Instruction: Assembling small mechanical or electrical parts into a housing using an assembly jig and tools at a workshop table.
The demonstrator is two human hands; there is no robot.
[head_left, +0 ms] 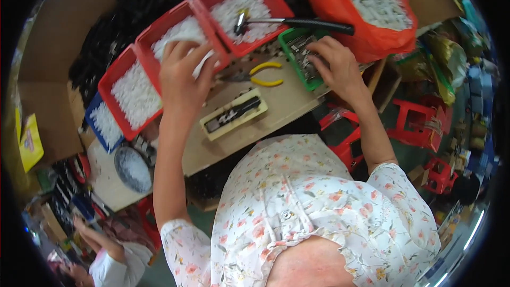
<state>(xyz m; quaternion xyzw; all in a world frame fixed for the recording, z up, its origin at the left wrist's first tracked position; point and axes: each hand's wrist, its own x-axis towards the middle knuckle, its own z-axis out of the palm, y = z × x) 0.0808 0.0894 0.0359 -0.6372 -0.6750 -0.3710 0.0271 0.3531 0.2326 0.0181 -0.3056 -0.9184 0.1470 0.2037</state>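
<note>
My left hand [183, 69] is over the near edge of the middle red bin [219, 48], its fingers bent and its thumb apart. White material [192, 33] shows around its fingertips; nothing held can be made out. My right hand [340, 69] reaches into a green tray [310, 86] of small metal parts [300, 56], thumb and forefinger apart. Between the hands and my body, a cream block-shaped fixture [213, 134] lies on the table, with a long dark piece [241, 109] in its slot. Pliers [265, 82] with yellow handles lie behind it.
A hammer [313, 23] rests across another red bin [287, 13] of white pieces. At right stands an orange-red bag [401, 43], full of pale pieces. More bins, a bowl [133, 169] and another person [119, 260] are at left. Red stools [417, 122] stand at right.
</note>
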